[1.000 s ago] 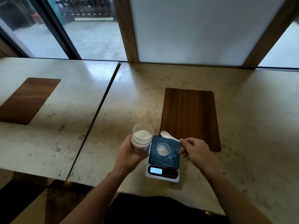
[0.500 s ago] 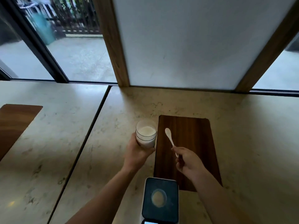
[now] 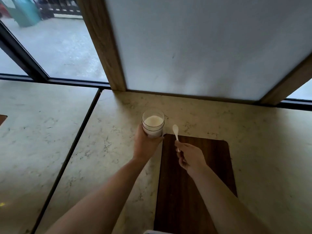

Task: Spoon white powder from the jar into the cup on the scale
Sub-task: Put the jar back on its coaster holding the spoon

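Observation:
A clear jar (image 3: 153, 123) part-filled with white powder is at the far middle of the counter, and my left hand (image 3: 146, 144) is wrapped around its near side. My right hand (image 3: 190, 156) pinches the handle of a small white spoon (image 3: 176, 133), whose bowl points away from me and sits just right of the jar, apart from it. The spoon's bowl looks empty. Only a sliver of the scale (image 3: 152, 231) shows at the bottom edge; the cup on it is out of view.
A dark wooden inlay (image 3: 202, 183) lies in the marble counter (image 3: 109, 157) under my right hand. A dark seam (image 3: 67, 157) splits the counter from its left neighbour. A frosted panel (image 3: 202, 48) in a wooden frame and windows close off the far edge.
My view has tilted upward, so the scale and cup slid down out of the frame. Both hands, with jar and spoon, have moved away from me toward the far edge of the counter.

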